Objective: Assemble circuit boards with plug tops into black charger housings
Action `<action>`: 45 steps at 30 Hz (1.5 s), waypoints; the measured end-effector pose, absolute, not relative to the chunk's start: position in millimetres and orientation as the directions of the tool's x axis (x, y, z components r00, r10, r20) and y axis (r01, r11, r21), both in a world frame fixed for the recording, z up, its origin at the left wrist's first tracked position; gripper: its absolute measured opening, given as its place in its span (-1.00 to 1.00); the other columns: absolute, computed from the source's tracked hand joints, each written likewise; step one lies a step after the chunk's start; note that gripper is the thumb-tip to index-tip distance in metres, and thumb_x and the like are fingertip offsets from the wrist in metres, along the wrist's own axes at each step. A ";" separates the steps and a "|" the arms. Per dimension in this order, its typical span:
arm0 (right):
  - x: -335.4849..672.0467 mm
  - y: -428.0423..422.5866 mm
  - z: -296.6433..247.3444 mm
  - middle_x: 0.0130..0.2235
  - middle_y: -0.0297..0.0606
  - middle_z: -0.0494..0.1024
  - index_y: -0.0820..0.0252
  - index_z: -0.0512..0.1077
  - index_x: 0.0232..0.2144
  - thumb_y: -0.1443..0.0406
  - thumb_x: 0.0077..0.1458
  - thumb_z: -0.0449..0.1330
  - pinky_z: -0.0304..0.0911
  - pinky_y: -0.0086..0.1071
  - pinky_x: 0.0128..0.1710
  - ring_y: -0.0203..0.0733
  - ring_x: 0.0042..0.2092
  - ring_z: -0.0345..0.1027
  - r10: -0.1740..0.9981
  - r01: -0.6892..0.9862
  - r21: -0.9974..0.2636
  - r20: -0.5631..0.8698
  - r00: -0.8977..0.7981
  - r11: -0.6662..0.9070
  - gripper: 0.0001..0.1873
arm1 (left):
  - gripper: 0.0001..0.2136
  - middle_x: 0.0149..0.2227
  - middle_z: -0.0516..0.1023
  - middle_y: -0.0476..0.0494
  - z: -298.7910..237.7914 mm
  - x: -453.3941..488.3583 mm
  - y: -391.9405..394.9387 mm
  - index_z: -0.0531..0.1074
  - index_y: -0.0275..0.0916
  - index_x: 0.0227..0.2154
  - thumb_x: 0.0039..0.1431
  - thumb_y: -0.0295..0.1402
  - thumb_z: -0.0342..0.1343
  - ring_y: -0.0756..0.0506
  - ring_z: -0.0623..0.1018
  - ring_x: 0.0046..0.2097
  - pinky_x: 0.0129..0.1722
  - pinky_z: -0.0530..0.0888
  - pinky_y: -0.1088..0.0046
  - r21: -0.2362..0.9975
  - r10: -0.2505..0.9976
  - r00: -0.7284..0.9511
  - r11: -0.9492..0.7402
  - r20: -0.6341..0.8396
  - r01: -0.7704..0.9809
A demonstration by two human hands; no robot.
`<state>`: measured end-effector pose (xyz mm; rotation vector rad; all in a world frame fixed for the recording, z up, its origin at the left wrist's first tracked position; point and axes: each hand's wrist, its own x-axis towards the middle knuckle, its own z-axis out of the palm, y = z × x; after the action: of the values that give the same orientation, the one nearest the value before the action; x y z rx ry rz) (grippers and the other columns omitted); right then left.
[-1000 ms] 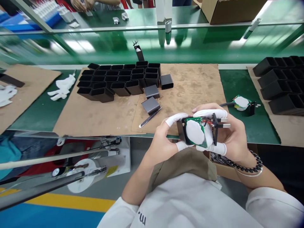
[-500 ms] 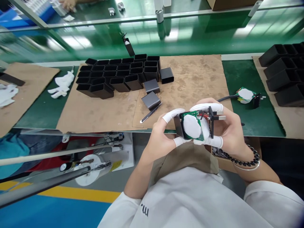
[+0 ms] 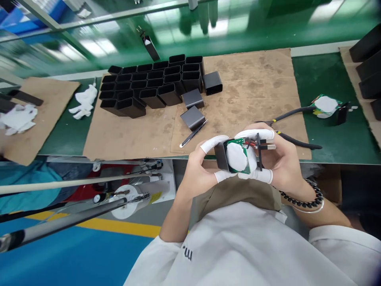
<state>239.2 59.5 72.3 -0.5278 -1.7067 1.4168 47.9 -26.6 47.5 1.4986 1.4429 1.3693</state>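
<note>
Both hands meet over the table's near edge. My left hand (image 3: pixel 200 167), with white finger cots on thumb and forefinger, pinches a dark rectangular casing (image 3: pixel 220 155). My right hand (image 3: pixel 278 157), also in finger cots, grips a green circuit board with a round white pad (image 3: pixel 237 157) and a black plug end with metal prongs (image 3: pixel 263 147). The board sits partly inside the casing's open mouth. A beaded bracelet (image 3: pixel 303 200) circles my right wrist.
On the cardboard sheet (image 3: pixel 250 95) stand several open black casings (image 3: pixel 154 85), two loose grey casings (image 3: pixel 193 109) and tweezers (image 3: pixel 193 134). Another board assembly (image 3: pixel 326 106) and black pliers (image 3: pixel 293 126) lie at the right. White gloves (image 3: pixel 85 101) rest at the left.
The view has tilted down and shifted, so the table sits higher in frame. The board has gone slightly deeper into the casing between my hands. Both grips are unchanged.
</note>
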 end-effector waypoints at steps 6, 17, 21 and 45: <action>229.7 40.1 57.8 0.05 -0.29 0.57 -0.11 0.58 0.03 0.23 -0.04 0.58 0.55 -0.26 0.04 -0.05 0.07 0.54 0.789 -0.275 -0.944 0.309 -0.532 0.184 -0.44 | -0.38 0.17 0.64 -0.20 47.1 37.5 -47.2 0.54 -0.13 0.17 0.01 -0.24 0.53 -0.29 0.63 0.21 0.24 0.56 0.20 0.935 0.959 -0.141 -0.198 0.247 0.295; 218.8 20.3 44.9 0.02 -0.24 0.60 -0.04 0.57 0.04 0.29 -0.02 0.54 0.55 -0.23 -0.03 -0.06 0.02 0.54 0.805 -0.325 -0.915 0.373 -0.461 0.237 -0.45 | -0.32 0.09 0.70 -0.19 33.0 29.6 -57.3 0.57 -0.07 0.16 -0.06 -0.10 0.57 -0.29 0.69 0.12 0.13 0.64 0.22 0.925 0.925 -0.137 -0.325 0.354 0.197; 220.1 18.3 45.5 0.00 -0.22 0.61 -0.04 0.57 0.03 0.24 0.00 0.53 0.55 -0.22 -0.09 -0.06 -0.02 0.54 0.801 -0.296 -0.916 0.385 -0.459 0.271 -0.49 | -0.34 0.07 0.70 -0.18 31.1 31.5 -56.3 0.55 -0.05 0.18 -0.01 -0.08 0.54 -0.29 0.70 0.11 0.14 0.65 0.20 0.937 0.936 -0.114 -0.317 0.334 0.144; 226.1 13.7 52.3 0.02 -0.22 0.57 -0.10 0.53 0.10 0.27 0.23 0.37 0.60 -0.16 -0.07 -0.04 0.00 0.56 0.755 -0.128 -0.891 0.439 -0.487 0.435 -0.61 | -0.30 0.07 0.68 -0.15 17.3 35.6 -45.6 0.55 -0.05 0.12 -0.05 0.17 0.46 -0.32 0.70 0.10 0.14 0.66 0.09 0.942 0.938 -0.095 -0.327 0.333 0.075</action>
<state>226.1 13.7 52.3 -0.5417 -1.7602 1.1931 35.6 -45.6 17.3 1.4481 1.1548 1.5107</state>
